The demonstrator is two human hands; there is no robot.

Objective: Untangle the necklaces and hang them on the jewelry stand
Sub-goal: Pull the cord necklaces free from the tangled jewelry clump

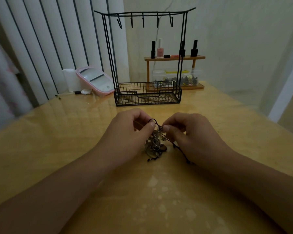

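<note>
Both hands, left hand (pixel 132 127) and right hand (pixel 188 132), pinch the tangled necklaces (pixel 155 141) in front of the jewelry stand (pixel 148 93), hooks all bare, nothing hung yet.

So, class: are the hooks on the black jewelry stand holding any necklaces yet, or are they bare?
Bare. All five hooks of the jewelry stand hang empty; the necklaces are one tangled clump between the left hand and right hand.

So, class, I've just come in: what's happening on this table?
A person is picking at a tangled clump of necklaces on the table. The left hand and right hand each pinch a dark cord at its top. The black wire jewelry stand behind has nothing on its hooks yet.
</note>
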